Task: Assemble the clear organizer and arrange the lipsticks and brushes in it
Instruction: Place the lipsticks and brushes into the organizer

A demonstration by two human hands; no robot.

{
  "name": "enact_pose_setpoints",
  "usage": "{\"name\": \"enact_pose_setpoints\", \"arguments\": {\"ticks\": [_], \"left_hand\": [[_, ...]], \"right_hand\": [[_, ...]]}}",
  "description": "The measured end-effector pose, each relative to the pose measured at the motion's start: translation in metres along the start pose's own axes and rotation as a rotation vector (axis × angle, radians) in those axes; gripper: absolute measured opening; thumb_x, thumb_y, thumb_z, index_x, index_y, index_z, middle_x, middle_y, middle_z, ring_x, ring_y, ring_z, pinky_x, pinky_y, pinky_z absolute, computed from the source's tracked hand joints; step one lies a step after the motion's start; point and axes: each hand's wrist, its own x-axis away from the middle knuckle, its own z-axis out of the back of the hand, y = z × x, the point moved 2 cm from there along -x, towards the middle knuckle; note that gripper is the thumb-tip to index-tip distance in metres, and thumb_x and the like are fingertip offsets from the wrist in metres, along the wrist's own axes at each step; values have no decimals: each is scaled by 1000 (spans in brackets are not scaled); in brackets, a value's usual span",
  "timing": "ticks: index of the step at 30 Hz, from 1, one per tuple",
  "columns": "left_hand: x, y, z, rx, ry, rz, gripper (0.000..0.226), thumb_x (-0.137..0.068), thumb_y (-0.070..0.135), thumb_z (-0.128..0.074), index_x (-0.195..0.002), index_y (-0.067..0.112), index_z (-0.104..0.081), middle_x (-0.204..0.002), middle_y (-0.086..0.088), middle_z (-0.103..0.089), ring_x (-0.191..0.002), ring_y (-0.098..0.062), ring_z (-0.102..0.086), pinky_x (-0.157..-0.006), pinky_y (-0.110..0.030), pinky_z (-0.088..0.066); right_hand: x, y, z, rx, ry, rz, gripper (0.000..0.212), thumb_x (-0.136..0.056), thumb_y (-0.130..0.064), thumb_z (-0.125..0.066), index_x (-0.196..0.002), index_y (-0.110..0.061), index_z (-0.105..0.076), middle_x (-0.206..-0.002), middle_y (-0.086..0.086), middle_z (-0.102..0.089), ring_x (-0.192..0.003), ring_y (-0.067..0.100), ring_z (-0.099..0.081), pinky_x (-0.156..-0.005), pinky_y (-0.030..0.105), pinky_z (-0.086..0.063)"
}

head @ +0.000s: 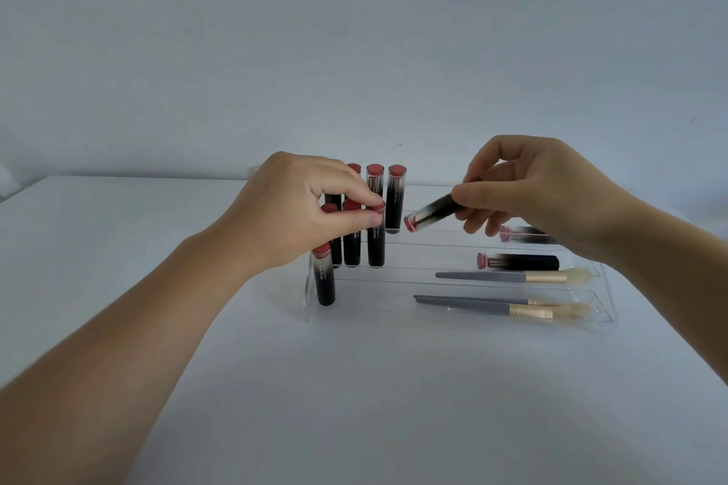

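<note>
A clear, stepped acrylic organizer (606, 289) is seen standing on a white table (354, 386) before a pale wall. At its left end, black lipstick tubes with red caps are stood upright: three in the back row (395, 197), three on the middle step (351, 244) and a single one on the lowest step (324, 276). The red top of the rightmost middle-step lipstick (376, 244) is pinched between the thumb and forefinger of the left hand (299, 205), the remaining fingers being curled in. A further black lipstick with a red cap (431, 212) is held in the air by the right hand (539, 189), gripped at its base between the thumb and closed fingers and tilted so that the cap points down and to the left, just beside the back row; it is slightly blurred. Two more lipsticks are laid on their sides toward the right, one on an upper step (524, 234), partly hidden by the right hand, and one lower down (520, 262). Just in front of the latter, a grey-handled brush with a gold ferrule and pale bristles (508, 277) is laid lengthwise, and two similar brushes (500, 308) are laid side by side on the front step.
</note>
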Motion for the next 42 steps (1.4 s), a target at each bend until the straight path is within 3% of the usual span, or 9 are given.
{"name": "enact_pose_setpoints", "arguments": {"ticks": [8,10,13,15,20,26,28,32,42], "left_hand": [[2,-3,-2,16,25,27,12,-80,22,-85,-91,24,-81,-87,7,-76,-76,-14,-71,-62,-28,-54],[2,-2,-1,7,26,34,11,-81,23,-84,-91,24,-81,-87,7,-76,-75,-13,-71,-63,-31,-55],[1,-3,-1,12,4,35,11,-81,22,-84,-92,22,-82,-88,7,-76,-74,-8,-70,-62,-17,-52],[1,-2,-2,17,-3,46,11,-81,22,-84,-92,21,-82,-88,7,-76,-72,-9,-69,-56,-11,-48],[-1,3,-3,-16,-4,18,11,-81,23,-84,-91,20,-82,-87,8,-76,-74,-12,-70,-65,-29,-55],[-1,3,-2,-22,-17,15,12,-81,22,-83,-91,18,-82,-87,7,-76,-71,-8,-67,-58,-10,-46],[-1,4,-1,-26,-17,10,11,-81,23,-83,-91,19,-82,-86,8,-75,-73,-8,-68,-61,-14,-49],[-1,4,-1,-36,-11,1,13,-80,26,-84,-92,21,-82,-88,10,-76,-84,-10,-71,-77,-37,-55],[-1,1,-2,-17,-5,-20,12,-80,23,-84,-92,21,-81,-87,8,-76,-83,-11,-71,-76,-42,-54]], "right_hand": [[3,18,1,-579,60,-55,28,-76,-12,-72,-64,-17,-47,-81,14,-72,-69,17,-63,-64,27,-40],[5,20,-4,-647,32,-42,9,-76,-19,-71,-82,-18,-64,-88,10,-73,-69,11,-62,-61,22,-41],[8,26,-8,-785,49,-74,45,-80,-15,-68,-125,-17,-66,-94,11,-73,-69,13,-60,-58,20,-47],[9,27,-12,-807,44,-80,49,-80,-13,-69,-129,-15,-65,-94,12,-72,-69,15,-60,-60,22,-50],[10,17,-23,-667,13,-79,28,-85,-8,-64,-112,-6,-68,-92,10,-73,-77,23,-68,-72,28,-58],[15,3,-37,-29,138,-25,21,-79,-20,-80,-95,-12,-69,-84,2,-77,-74,26,-67,-59,39,-53],[13,2,-44,-1,166,-4,22,-75,-18,-83,-89,-13,-67,-80,2,-75,-68,25,-63,-46,22,-45],[10,-1,-55,77,152,83,31,-76,-14,-81,-95,-29,-60,-76,-7,-74,-64,12,-68,-53,12,-44],[7,1,-64,321,102,76,6,-86,-28,-67,-88,-30,-62,-79,-21,-72,-67,3,-65,-52,13,-43]]}}
